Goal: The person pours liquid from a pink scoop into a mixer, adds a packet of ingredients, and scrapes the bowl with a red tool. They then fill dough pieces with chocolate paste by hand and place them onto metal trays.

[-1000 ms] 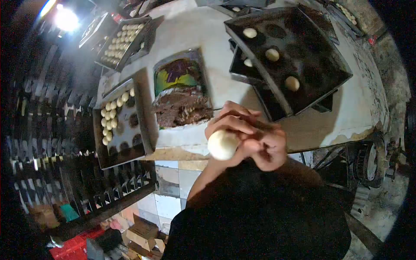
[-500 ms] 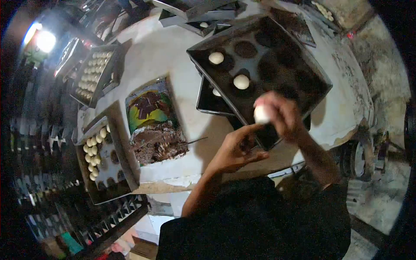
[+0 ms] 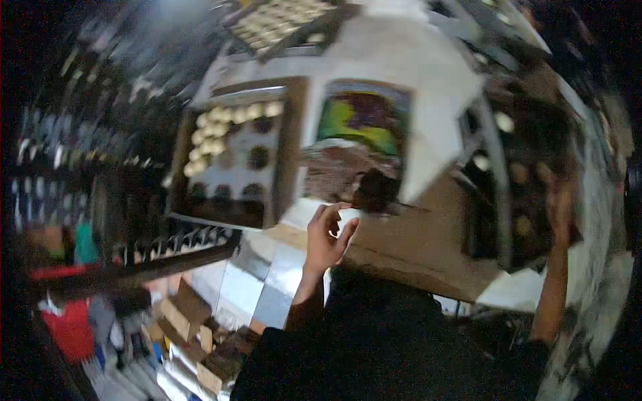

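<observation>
My left hand is at the table's near edge, its thumb and fingers curved and apart with nothing between them. Just beyond it lies an opened, colourful bag with brown chocolate-like filling spilling from its near end. A dark lump shows at the filling's right side, too blurred to name. Over on the right, my right hand reaches over a dark metal tray; motion smears its fingers. Pale dough balls sit in that tray.
Left of the bag, another tray holds several dough balls beside dark round marks. A fuller tray of dough balls stands farther back. Cardboard boxes lie on the floor at lower left.
The view has swung left, so the trays and bag appear farther right. My hands have moved apart; the dough ball earlier in my right hand is no longer discernible there.
</observation>
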Action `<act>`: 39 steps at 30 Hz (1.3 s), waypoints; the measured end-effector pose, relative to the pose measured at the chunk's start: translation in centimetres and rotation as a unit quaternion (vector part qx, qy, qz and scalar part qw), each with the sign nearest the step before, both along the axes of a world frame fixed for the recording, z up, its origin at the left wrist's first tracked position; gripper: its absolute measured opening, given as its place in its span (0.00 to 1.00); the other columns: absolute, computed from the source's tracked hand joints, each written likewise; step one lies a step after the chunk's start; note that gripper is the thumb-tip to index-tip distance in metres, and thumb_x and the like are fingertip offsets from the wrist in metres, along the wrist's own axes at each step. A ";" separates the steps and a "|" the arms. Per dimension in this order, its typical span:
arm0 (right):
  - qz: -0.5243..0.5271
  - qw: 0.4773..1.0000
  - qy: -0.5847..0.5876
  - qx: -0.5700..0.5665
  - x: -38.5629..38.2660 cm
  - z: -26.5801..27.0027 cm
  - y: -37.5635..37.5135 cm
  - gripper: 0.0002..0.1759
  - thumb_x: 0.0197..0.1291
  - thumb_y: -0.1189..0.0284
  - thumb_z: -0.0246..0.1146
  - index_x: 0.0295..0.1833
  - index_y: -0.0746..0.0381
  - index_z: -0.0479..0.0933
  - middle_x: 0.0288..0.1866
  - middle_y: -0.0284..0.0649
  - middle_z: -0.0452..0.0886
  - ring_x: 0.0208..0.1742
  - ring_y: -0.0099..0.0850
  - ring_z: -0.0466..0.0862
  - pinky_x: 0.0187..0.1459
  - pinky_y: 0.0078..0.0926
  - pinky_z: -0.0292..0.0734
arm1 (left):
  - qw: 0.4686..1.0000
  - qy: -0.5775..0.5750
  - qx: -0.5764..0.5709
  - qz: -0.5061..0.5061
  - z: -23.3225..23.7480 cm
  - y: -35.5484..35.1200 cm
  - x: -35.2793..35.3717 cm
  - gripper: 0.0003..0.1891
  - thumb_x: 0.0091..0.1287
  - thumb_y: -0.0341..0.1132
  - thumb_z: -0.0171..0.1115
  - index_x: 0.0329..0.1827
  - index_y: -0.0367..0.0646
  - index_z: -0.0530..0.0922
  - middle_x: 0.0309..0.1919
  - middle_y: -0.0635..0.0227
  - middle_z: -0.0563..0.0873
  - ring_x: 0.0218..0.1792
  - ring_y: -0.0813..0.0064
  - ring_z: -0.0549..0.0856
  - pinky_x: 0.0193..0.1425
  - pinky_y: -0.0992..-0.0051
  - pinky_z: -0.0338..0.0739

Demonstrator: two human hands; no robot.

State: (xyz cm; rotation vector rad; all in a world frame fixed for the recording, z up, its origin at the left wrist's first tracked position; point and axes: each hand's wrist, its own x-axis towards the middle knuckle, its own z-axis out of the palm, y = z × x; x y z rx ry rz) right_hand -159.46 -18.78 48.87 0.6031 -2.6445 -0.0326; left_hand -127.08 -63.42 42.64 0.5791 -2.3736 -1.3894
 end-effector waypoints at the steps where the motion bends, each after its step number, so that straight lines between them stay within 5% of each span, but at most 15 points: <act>1: -0.021 0.996 0.059 -0.065 0.8 0.8 -0.5 0.27 0.74 0.62 0.49 0.71 0.65 0.61 0.74 0.50 0.61 0.75 0.44 0.59 0.74 0.44 0.53 | 0.993 0.014 -0.115 0.011 0.6 -3.0 1.6 0.16 0.61 0.30 0.69 0.51 0.37 0.79 0.35 0.63 0.80 0.24 0.78 0.75 0.29 0.77 0.70; 2: 0.052 0.956 0.027 -0.287 3.3 1.8 -2.0 0.25 0.73 0.64 0.50 0.70 0.65 0.63 0.72 0.50 0.63 0.73 0.44 0.62 0.72 0.43 0.59 | 0.982 0.061 -0.172 0.038 0.6 -7.1 2.9 0.16 0.60 0.30 0.69 0.50 0.36 0.79 0.36 0.60 0.82 0.27 0.75 0.79 0.31 0.74 0.73; 4: 0.059 0.944 0.062 -0.319 9.7 4.2 -7.2 0.25 0.74 0.63 0.49 0.68 0.68 0.64 0.69 0.51 0.65 0.68 0.43 0.69 0.67 0.41 0.68 | 0.973 0.061 -0.180 0.132 -0.3 -16.5 4.7 0.15 0.62 0.32 0.68 0.49 0.34 0.80 0.36 0.56 0.84 0.31 0.66 0.84 0.35 0.68 0.77; 9: 0.082 0.957 0.083 -0.264 17.9 1.6 -16.2 0.14 0.68 0.70 0.57 0.51 0.68 0.78 0.62 0.49 0.69 0.52 0.37 0.78 0.54 0.35 0.75 | 0.921 -0.227 -0.239 0.209 -10.9 -40.3 5.4 0.27 0.64 0.57 0.59 0.39 0.36 0.82 0.32 0.49 0.85 0.28 0.47 0.84 0.33 0.55 0.78; 13: 0.112 0.961 0.040 -0.251 21.1 2.0 -21.7 0.09 0.62 0.72 0.59 0.45 0.64 0.80 0.54 0.47 0.75 0.53 0.41 0.77 0.56 0.39 0.72 | 0.879 -0.183 -0.336 0.284 -16.6 -45.7 0.2 0.26 0.63 0.58 0.59 0.33 0.39 0.82 0.28 0.53 0.85 0.31 0.50 0.83 0.36 0.53 0.77; 15: 0.106 0.967 0.011 -0.231 22.4 3.2 -23.9 0.07 0.59 0.74 0.60 0.42 0.63 0.79 0.51 0.45 0.76 0.52 0.41 0.77 0.56 0.38 0.71 | 0.848 -0.196 -0.295 0.394 -15.7 -43.6 -2.7 0.25 0.63 0.56 0.59 0.32 0.39 0.83 0.29 0.53 0.85 0.35 0.49 0.83 0.37 0.52 0.76; 16: 0.110 0.960 -0.012 -0.256 22.9 3.5 -24.6 0.07 0.59 0.73 0.60 0.42 0.62 0.79 0.49 0.45 0.77 0.51 0.40 0.77 0.55 0.37 0.71 | 0.907 -0.177 -0.246 0.291 -9.3 -39.1 -2.1 0.21 0.60 0.49 0.63 0.41 0.36 0.79 0.36 0.48 0.85 0.43 0.45 0.81 0.40 0.50 0.75; 18: 0.145 0.929 -0.076 -0.333 23.0 2.6 -25.1 0.08 0.62 0.71 0.59 0.41 0.64 0.79 0.46 0.44 0.78 0.46 0.37 0.78 0.50 0.34 0.73 | 0.895 0.056 -0.305 0.321 -9.5 -35.1 -2.1 0.21 0.58 0.40 0.68 0.48 0.35 0.73 0.34 0.49 0.83 0.42 0.45 0.80 0.42 0.51 0.75; 21: 0.211 0.876 -0.152 -0.406 23.2 0.2 -27.6 0.12 0.66 0.68 0.58 0.42 0.66 0.79 0.42 0.43 0.79 0.37 0.28 0.79 0.42 0.27 0.74 | 0.968 0.146 -0.108 0.172 0.0 -18.8 -0.7 0.16 0.61 0.25 0.64 0.49 0.37 0.68 0.31 0.56 0.79 0.31 0.60 0.81 0.38 0.68 0.76; 22: 0.164 0.819 -0.358 -0.417 22.6 -1.3 -27.5 0.13 0.67 0.68 0.58 0.45 0.67 0.79 0.42 0.44 0.79 0.37 0.26 0.80 0.41 0.25 0.75 | 0.973 0.160 -0.062 0.153 2.0 -13.7 -0.6 0.16 0.63 0.24 0.64 0.50 0.37 0.68 0.34 0.57 0.81 0.33 0.68 0.82 0.37 0.70 0.76; 24: 0.200 0.727 -0.492 -0.435 22.7 -4.1 -27.9 0.15 0.67 0.67 0.59 0.52 0.67 0.79 0.44 0.46 0.81 0.39 0.25 0.82 0.40 0.24 0.78 | 0.977 0.211 0.027 0.025 3.9 -5.5 -1.0 0.31 0.61 0.20 0.61 0.68 0.36 0.60 0.51 0.58 0.77 0.51 0.69 0.80 0.57 0.71 0.75; 28: 0.230 0.607 -0.518 -0.557 23.1 -0.4 -26.9 0.19 0.57 0.73 0.70 0.53 0.68 0.79 0.44 0.44 0.83 0.43 0.32 0.86 0.44 0.24 0.81 | 0.977 0.156 0.062 -0.134 6.2 3.7 -1.0 0.52 0.57 0.26 0.69 0.78 0.40 0.41 0.57 0.50 0.77 0.52 0.62 0.82 0.58 0.65 0.76; 31: 0.353 0.663 -0.375 -0.545 22.7 0.6 -24.8 0.22 0.53 0.73 0.72 0.55 0.65 0.79 0.49 0.46 0.83 0.48 0.34 0.85 0.51 0.28 0.79 | 0.948 0.151 0.242 -0.137 6.1 5.6 -0.1 0.49 0.56 0.35 0.74 0.76 0.37 0.51 0.61 0.57 0.72 0.55 0.68 0.78 0.58 0.68 0.75; 33: 0.441 0.714 -0.283 -0.465 23.4 2.2 -24.3 0.25 0.51 0.71 0.73 0.56 0.63 0.78 0.52 0.46 0.82 0.54 0.41 0.82 0.56 0.35 0.76 | 0.949 0.107 0.293 -0.043 8.1 7.0 0.5 0.26 0.65 0.33 0.67 0.64 0.33 0.72 0.49 0.63 0.78 0.52 0.73 0.79 0.54 0.74 0.76; 39: 0.395 0.709 -0.246 -0.529 26.9 3.0 -23.1 0.16 0.63 0.70 0.62 0.54 0.67 0.78 0.44 0.47 0.84 0.40 0.37 0.86 0.45 0.31 0.80 | 0.978 0.206 -0.026 0.010 7.7 11.7 4.2 0.22 0.67 0.29 0.59 0.64 0.32 0.73 0.41 0.58 0.78 0.50 0.66 0.77 0.53 0.74 0.73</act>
